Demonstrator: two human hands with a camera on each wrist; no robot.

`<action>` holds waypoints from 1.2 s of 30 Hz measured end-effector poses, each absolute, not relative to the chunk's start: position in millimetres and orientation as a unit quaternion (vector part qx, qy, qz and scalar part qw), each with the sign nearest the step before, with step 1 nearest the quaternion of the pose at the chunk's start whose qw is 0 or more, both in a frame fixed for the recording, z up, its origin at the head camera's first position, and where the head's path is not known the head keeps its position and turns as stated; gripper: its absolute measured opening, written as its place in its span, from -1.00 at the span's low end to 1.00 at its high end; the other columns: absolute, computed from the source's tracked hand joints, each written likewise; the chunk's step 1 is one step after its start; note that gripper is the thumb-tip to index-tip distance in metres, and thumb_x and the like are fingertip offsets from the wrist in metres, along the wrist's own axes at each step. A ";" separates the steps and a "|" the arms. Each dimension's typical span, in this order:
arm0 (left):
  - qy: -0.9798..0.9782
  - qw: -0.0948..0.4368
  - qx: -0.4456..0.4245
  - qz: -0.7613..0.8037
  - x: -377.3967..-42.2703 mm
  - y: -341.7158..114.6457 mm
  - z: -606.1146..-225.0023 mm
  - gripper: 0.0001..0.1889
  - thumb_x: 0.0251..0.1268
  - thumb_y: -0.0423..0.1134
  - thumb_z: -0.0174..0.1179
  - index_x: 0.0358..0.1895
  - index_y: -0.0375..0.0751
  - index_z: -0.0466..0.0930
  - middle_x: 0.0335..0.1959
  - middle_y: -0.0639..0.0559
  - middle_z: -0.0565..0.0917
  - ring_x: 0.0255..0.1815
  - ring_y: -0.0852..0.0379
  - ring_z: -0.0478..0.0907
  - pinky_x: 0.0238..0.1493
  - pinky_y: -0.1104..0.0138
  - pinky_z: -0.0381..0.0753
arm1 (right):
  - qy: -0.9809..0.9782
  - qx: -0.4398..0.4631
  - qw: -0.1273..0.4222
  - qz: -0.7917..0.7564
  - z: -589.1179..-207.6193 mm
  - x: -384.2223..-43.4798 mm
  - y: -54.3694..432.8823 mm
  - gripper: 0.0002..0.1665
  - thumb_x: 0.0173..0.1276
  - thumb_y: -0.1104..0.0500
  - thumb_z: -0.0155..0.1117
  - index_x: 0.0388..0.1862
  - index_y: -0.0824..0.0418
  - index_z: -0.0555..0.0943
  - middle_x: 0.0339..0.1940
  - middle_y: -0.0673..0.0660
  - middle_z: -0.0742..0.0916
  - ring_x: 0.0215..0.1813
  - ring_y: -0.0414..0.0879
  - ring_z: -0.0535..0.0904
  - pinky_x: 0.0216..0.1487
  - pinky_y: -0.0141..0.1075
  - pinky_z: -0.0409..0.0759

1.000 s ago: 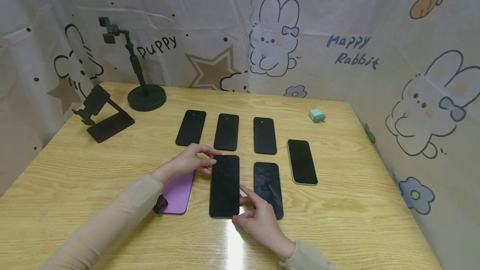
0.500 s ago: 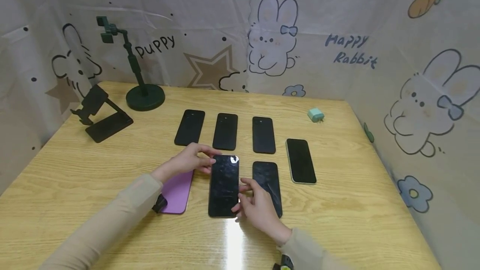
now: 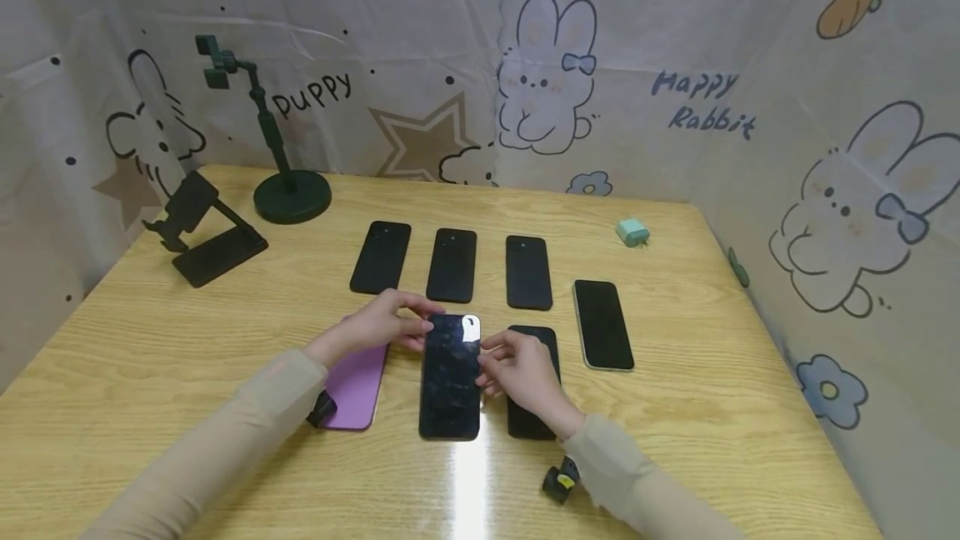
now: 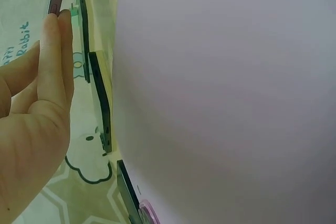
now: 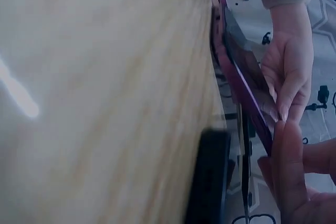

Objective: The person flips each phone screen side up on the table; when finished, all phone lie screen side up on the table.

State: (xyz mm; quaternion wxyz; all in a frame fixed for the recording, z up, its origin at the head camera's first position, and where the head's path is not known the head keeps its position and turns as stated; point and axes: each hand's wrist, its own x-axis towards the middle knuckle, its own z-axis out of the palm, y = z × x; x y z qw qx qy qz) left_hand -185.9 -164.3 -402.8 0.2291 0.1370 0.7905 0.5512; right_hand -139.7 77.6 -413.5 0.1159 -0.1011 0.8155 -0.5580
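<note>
A smartphone [image 3: 450, 382] with a dark glossy screen is held between both hands, screen up. In the right wrist view its purple edge [image 5: 247, 90] slants, with one end raised off the table. My left hand [image 3: 382, 319] pinches its upper left corner between thumb and fingers. On the upper right edge, my right hand [image 3: 521, 373] holds it with bent fingers. Beneath the left wrist lies a purple phone [image 3: 356, 390], back up, partly covered by the arm. Another dark phone [image 3: 534, 423] lies under the right hand and is partly hidden by it.
Three black phones [image 3: 452, 265] lie in a row behind the hands. A pale-edged phone [image 3: 603, 323] lies to the right, below a mint charger plug [image 3: 632, 232]. At the left back stand a black folding stand [image 3: 217, 252] and a green phone stand [image 3: 292, 197].
My right hand has slid up the phone's right edge from the lower corner to near the top. A bright reflection has appeared on the screen. The left hand keeps its corner grip.
</note>
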 end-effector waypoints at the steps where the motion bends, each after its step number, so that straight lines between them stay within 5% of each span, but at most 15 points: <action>1: 0.790 0.231 0.137 0.552 -185.7 -163.9 -403.0 -0.63 0.38 -0.48 0.04 0.21 -0.50 0.43 -0.12 -0.26 0.52 -0.45 0.22 0.64 -0.29 0.33 0.70 | 0.816 -0.096 0.120 -0.558 -413.8 -141.2 77.8 -0.80 0.27 0.39 0.26 -0.14 0.45 0.60 -0.43 0.28 0.76 -0.56 -0.10 0.69 -0.54 -0.28 0.66; 9: 0.794 0.239 0.118 0.546 -184.6 -161.3 -402.2 -0.62 0.36 -0.52 0.03 0.23 -0.48 0.43 0.02 -0.35 0.51 -0.35 0.19 0.65 -0.23 0.32 0.70 | 0.826 -0.082 0.118 -0.545 -413.5 -148.1 77.6 -0.82 0.24 0.38 0.30 -0.20 0.48 0.67 -0.53 0.26 0.75 -0.55 -0.08 0.70 -0.50 -0.32 0.67; 21: 0.838 0.225 0.157 0.472 -186.1 -161.5 -405.8 -0.61 0.32 -0.54 0.03 0.22 -0.47 0.45 0.08 -0.32 0.59 0.03 0.03 0.53 -0.09 0.39 0.61 | 0.835 -0.064 0.142 -0.527 -416.8 -152.6 77.7 -0.72 0.34 0.39 0.18 0.00 0.46 0.63 -0.49 0.24 0.76 -0.54 -0.19 0.68 -0.44 -0.36 0.67; 36: 0.844 0.227 0.152 0.462 -188.5 -160.4 -405.3 -0.57 0.27 -0.68 -0.17 0.20 -0.58 0.41 0.10 -0.40 0.57 0.04 -0.11 0.61 0.00 0.26 0.63 | 0.830 -0.067 0.195 -0.517 -412.5 -149.7 72.6 -0.61 0.41 0.36 0.08 0.19 0.44 0.51 -0.43 0.18 0.74 -0.54 -0.23 0.63 -0.43 -0.34 0.66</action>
